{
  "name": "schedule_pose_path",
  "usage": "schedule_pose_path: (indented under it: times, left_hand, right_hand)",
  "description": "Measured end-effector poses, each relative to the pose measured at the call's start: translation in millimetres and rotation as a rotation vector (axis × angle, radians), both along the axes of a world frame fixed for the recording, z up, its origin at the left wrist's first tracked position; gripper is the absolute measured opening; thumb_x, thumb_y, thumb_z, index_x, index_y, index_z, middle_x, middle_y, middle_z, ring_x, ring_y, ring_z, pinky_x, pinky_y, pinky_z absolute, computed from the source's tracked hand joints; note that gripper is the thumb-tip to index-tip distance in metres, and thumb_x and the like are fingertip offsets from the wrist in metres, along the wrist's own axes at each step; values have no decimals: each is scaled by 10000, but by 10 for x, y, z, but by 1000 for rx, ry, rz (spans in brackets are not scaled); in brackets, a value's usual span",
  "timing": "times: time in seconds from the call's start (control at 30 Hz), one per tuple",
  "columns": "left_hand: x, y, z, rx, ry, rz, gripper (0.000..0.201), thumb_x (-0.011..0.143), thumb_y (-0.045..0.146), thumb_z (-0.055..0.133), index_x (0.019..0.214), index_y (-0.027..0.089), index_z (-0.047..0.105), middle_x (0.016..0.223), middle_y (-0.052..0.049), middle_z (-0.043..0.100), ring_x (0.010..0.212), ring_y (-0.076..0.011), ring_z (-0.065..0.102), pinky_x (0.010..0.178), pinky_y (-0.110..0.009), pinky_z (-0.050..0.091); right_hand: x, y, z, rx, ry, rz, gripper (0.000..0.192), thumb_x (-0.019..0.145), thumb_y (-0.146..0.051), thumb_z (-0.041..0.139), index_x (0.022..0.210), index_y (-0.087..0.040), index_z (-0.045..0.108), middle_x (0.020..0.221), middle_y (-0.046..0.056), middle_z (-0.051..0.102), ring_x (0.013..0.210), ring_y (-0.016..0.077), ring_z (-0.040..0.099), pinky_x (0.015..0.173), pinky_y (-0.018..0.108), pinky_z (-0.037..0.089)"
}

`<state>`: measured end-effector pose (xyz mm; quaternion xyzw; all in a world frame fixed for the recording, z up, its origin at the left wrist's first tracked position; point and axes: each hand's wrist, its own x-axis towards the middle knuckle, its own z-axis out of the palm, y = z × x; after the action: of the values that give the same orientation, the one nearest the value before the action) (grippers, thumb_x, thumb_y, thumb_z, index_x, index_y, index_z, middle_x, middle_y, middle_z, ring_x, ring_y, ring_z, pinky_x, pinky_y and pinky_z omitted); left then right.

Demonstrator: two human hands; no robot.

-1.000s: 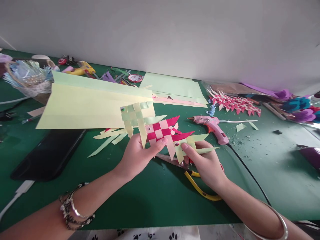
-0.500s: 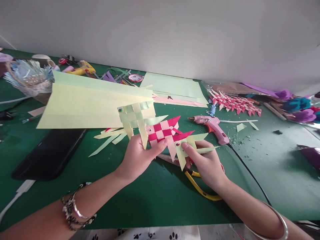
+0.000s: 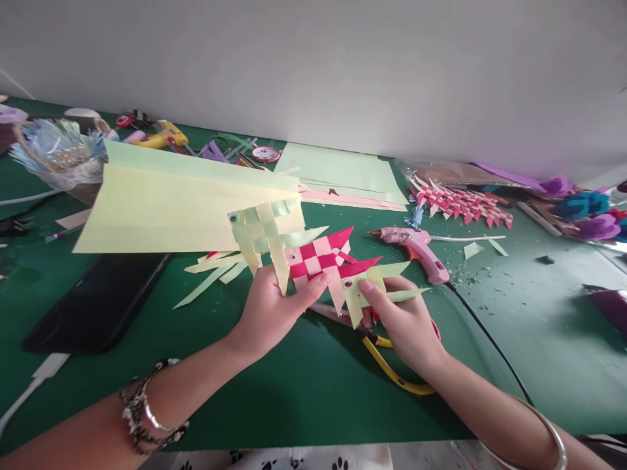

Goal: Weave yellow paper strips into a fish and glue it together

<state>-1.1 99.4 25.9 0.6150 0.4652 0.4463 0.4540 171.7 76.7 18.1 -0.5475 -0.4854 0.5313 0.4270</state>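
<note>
Three woven paper fish [image 3: 313, 258] run in a chain — green one upper left, pink in the middle, small green one lower right — held above the middle of the table [image 3: 294, 391]. Its long axis slopes down from left to right. The left hand [image 3: 269, 307] pinches the chain's middle from below; the right hand [image 3: 406, 320] grips the lower end, above yellow scissors [image 3: 392, 372]. A pink glue gun [image 3: 416, 248] lies just beyond.
</note>
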Motion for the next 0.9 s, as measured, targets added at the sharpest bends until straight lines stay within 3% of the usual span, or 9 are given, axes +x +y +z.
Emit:
schedule_pose_path:
  times: [0.13,0.23,0.33,0.43,0.53,0.73,0.9]
  left_hand:
    - [-1,8,11,6,1,24,141,770,353,598,769,220,643,710,-3,665,686,-146,630,518,-191,482]
    - [-49,48,38,11,43,51,206,769,345,580,621,203,579,544,26,564,512,-111,545,434,-186,419]
    - [-164,141,67,58,83,158,346,775,349,561,486,189,456,463,37,448,433,-88,442,414,-198,370]
    - [-301,259,93,97,-8,268,315,779,373,563,534,191,483,504,27,462,501,-103,468,494,-216,411]
    - [-402,355,132,54,-48,206,280,767,393,579,582,198,500,533,33,454,513,-100,448,494,-217,402]
    - [-582,425,283,-161,131,-56,334,739,423,597,542,187,464,542,28,445,527,-91,451,505,-210,402]
    - [-807,145,293,-317,276,-132,288,683,460,613,677,200,490,559,36,475,490,-87,427,448,-200,362]
  right_hand:
    - [32,7,-53,35,85,-37,313,761,-511,580,777,-198,583,612,-14,560,495,96,482,435,214,369]
    - [49,31,-69,87,119,4,282,791,-485,556,835,-208,579,679,-17,549,538,85,466,469,205,377]
    - [61,62,-66,175,142,4,242,839,-448,499,918,-225,553,702,-22,521,613,95,465,578,225,413]
    - [71,83,-61,236,158,-42,228,866,-430,456,934,-228,535,716,-20,509,670,106,462,650,245,409]
    - [76,88,-57,224,172,-38,225,868,-431,455,910,-223,532,709,-22,495,655,103,444,628,243,391]
    - [93,110,-34,211,132,-26,235,855,-431,480,835,-204,539,649,-33,466,598,89,416,589,227,370]
    - [118,137,-30,230,70,-34,219,840,-405,502,777,-197,535,637,-34,460,586,85,414,557,215,360]
